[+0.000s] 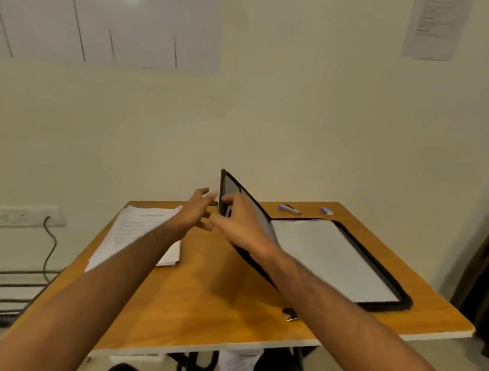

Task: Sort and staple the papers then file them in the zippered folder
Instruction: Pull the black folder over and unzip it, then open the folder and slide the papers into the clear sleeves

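Right hand grips the raised cover of the black folder, which lies open on the right side of the table with white papers inside; left hand hovers beside it, fingers spread, holding nothing

Both bare forearms are reaching forward and converging at mid-frame. The left hand is hovering with fingers spread and relaxed, holding nothing. The right hand is gripping the raised black cover of the zippered folder, fingers curled round its edge.
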Tool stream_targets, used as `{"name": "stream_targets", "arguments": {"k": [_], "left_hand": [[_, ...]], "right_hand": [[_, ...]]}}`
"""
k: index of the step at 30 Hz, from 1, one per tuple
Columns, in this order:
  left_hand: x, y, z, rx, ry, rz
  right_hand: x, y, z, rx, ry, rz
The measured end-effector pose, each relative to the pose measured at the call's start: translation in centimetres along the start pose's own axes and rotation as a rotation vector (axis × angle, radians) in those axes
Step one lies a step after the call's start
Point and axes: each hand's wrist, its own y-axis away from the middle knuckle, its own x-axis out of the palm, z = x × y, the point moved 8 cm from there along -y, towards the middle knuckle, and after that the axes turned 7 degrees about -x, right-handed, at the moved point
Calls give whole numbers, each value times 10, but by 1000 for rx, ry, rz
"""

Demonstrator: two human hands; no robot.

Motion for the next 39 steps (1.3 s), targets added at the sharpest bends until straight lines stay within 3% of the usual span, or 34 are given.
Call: {"name": "stream_targets", "arguments": {"k": [4,7,9,13,18,21,26,31,36,39], "left_hand": [[-22,-7,39,-80,-67,-43],[-23,-7,60,-79,-263,5],[-17,-8,78,-84,-463,48],[-19,-19,121,-127,-731,-1],[-15,-14,132,9,-955,-38],[-29,-9,134,46,-948,-104],[-78,-4,153,-12,-926,-234],[-122,-2,174,-149,-881,-331],[-173,5,204,-385,-868,-407],[-205,7,217,-452,-819,-440]], "right_hand": [[63,18,-1,-65,247,173],[88,31,-11,-86,154,362],[80,30,-22,-119,84,370],[41,11,-81,-138,304,252],[22,9,-173,46,591,396],[28,19,-199,80,631,457],[38,0,-188,-3,710,400],[102,-42,-120,-124,417,413],[173,-73,-81,-4,178,423],[211,-88,-79,78,183,446]]}}
